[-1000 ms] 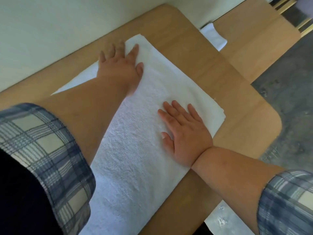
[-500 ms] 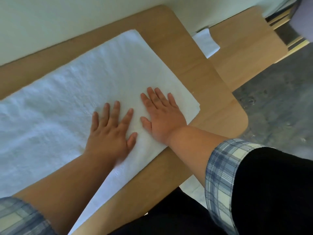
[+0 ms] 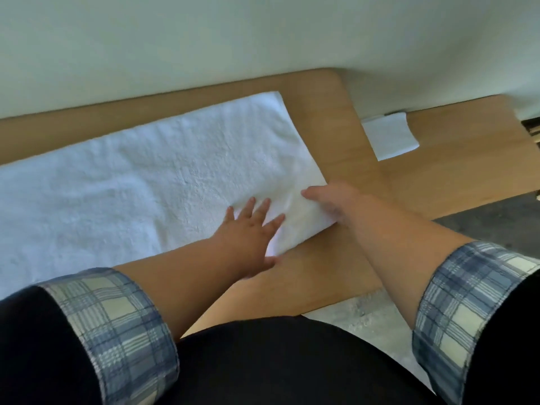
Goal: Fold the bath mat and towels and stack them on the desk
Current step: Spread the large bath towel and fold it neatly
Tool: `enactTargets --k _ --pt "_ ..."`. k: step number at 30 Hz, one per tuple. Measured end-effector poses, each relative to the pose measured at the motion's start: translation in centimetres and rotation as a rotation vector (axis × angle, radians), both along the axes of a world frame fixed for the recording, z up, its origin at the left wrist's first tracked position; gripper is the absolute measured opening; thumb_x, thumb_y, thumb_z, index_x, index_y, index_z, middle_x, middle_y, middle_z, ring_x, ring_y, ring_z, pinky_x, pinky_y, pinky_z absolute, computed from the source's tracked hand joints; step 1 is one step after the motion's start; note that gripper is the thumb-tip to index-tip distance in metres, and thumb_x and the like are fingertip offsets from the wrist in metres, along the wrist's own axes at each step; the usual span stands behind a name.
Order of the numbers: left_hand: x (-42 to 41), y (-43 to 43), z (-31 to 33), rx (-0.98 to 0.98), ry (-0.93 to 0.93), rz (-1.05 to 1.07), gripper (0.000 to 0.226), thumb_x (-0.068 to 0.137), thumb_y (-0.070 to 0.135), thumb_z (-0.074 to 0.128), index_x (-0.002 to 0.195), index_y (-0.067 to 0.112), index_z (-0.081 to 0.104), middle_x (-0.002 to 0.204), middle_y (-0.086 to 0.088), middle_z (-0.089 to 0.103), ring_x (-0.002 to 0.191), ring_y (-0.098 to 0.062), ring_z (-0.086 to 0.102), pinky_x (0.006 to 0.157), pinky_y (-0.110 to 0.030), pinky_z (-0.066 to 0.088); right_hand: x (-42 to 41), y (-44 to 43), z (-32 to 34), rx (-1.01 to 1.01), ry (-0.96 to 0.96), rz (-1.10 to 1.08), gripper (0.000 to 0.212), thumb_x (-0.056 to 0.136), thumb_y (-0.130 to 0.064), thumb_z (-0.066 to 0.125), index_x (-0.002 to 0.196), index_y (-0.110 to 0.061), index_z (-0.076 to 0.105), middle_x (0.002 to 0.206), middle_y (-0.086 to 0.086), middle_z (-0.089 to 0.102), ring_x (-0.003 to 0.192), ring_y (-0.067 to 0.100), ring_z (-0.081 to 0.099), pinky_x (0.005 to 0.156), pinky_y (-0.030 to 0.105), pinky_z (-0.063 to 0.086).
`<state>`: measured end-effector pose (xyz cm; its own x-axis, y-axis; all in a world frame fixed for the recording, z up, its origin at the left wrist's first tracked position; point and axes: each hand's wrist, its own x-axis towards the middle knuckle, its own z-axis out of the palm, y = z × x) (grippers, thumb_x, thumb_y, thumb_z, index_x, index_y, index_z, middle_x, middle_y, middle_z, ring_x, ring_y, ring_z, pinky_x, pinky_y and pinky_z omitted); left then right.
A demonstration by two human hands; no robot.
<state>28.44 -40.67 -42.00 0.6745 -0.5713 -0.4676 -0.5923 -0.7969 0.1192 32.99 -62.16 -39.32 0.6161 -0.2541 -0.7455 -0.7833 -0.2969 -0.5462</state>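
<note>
A long white towel (image 3: 140, 182) lies flat along the wooden desk (image 3: 321, 95), its left end running out of view. My left hand (image 3: 248, 232) rests on the towel near its front right corner, fingers spread and straight, thumb at the front edge. Just to its right, my right hand (image 3: 333, 203) holds that corner, with the thumb on top of the cloth and the fingers hidden at the towel's right edge. The picture is a little blurred there.
A small folded white cloth (image 3: 388, 135) lies to the right, at the gap between the desk and a second wooden surface (image 3: 467, 159). A pale wall runs close behind the desk. Grey floor (image 3: 496, 226) shows at the right.
Both hands slid toward the towel's front right corner. My right hand went from lying flat on the cloth to taking hold of the corner. The view swung to face the wall.
</note>
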Motion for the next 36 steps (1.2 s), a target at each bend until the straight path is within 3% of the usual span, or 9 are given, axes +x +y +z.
enactTargets --k 4,7,11,13,16,20,25,28,36 --pt "-0.3 -2.3 3.7 -0.346 0.167 0.347 0.113 0.076 0.07 0.064 0.154 0.034 -0.011 0.162 0.002 0.017 0.142 -0.023 0.032 0.105 -0.043 0.04 0.5 0.9 2.8 0.282 0.069 -0.049 0.028 0.089 -0.027 0.071 0.11 -0.009 0.067 0.108 0.008 0.075 0.091 0.022 0.073 0.086 0.036 0.058" --pt "-0.9 -3.3 6.0 -0.452 0.082 0.496 0.108 0.08 0.053 0.068 0.153 0.035 -0.01 0.142 0.001 0.045 0.1 -0.016 0.056 0.075 -0.033 0.046 0.7 3.0 4.7 0.401 0.114 -0.047 0.021 0.087 -0.028 0.072 0.102 -0.013 0.068 0.095 0.004 0.075 0.087 0.021 0.072 0.075 0.035 0.059" --pt "-0.5 -2.8 8.9 -0.493 -0.102 0.726 0.074 0.09 0.034 0.057 0.151 0.036 0.015 0.106 0.01 0.061 0.075 -0.015 0.059 0.062 -0.031 0.044 1.9 5.1 7.3 0.435 0.099 0.051 0.025 0.086 -0.032 0.072 0.106 -0.019 0.068 0.093 0.001 0.075 0.089 0.017 0.071 0.095 0.041 0.053" --pt "0.1 -1.7 10.5 -0.51 -0.121 0.794 0.045 0.093 0.028 0.048 0.135 0.041 0.04 0.091 0.012 0.063 0.07 -0.014 0.06 0.057 -0.03 0.043 2.6 6.0 8.3 0.393 0.099 0.099 0.016 0.085 -0.035 0.068 0.096 -0.024 0.067 0.078 -0.005 0.073 0.076 0.013 0.07 0.085 0.039 0.052" --pt "0.4 0.1 12.7 -0.486 -0.096 0.84 0.016 0.095 0.031 0.041 0.099 0.039 0.055 0.075 0.009 0.062 0.064 -0.014 0.06 0.052 -0.029 0.041 3.8 6.9 9.2 0.374 0.044 0.015 0.023 0.084 -0.037 0.065 0.102 -0.024 0.065 0.085 -0.005 0.076 0.083 0.014 0.072 0.072 0.035 0.05" --pt "-1.1 2.5 14.4 -0.443 -0.12 0.81 0.018 0.093 0.033 0.04 0.095 0.032 0.058 0.079 0.008 0.064 0.069 -0.017 0.062 0.055 -0.029 0.046 6.7 8.1 10.0 0.335 -0.049 -0.031 0.029 0.084 -0.036 0.07 0.106 -0.018 0.065 0.092 0.004 0.077 0.083 0.023 0.075 0.065 0.039 0.06" --pt "-3.6 5.6 15.1 -0.48 -0.163 0.859 0.013 0.092 0.034 0.042 0.08 0.031 0.047 0.077 0.009 0.057 0.065 -0.014 0.057 0.051 -0.028 0.036 8.9 12.4 10.1 0.144 -0.096 0.08 0.01 0.081 -0.019 0.056 0.09 -0.014 0.057 0.081 0.002 0.064 0.071 0.019 0.067 0.056 0.025 0.054" --pt "-5.5 7.4 15.1 -0.536 -0.193 0.895 0.016 0.09 0.039 0.048 0.08 0.03 0.038 0.071 0.008 0.054 0.06 -0.012 0.053 0.048 -0.029 0.032 8.4 16.9 10.9 0.109 -0.325 0.112 0.018 0.074 -0.026 0.048 0.087 -0.019 0.057 0.09 0.002 0.067 0.077 0.021 0.067 0.065 0.028 0.052" --pt "-11.4 14.6 14.5 -0.699 -0.287 0.948 0.022 0.075 0.051 0.036 0.076 0.03 0.029 0.059 0.006 0.045 0.053 -0.012 0.045 0.046 -0.025 0.024 3.4 29.6 13.3 0.067 -0.794 0.281 0.009 0.079 -0.025 0.05 0.078 -0.021 0.042 0.066 -0.011 0.044 0.057 0.01 0.042 0.05 0.02 0.035"
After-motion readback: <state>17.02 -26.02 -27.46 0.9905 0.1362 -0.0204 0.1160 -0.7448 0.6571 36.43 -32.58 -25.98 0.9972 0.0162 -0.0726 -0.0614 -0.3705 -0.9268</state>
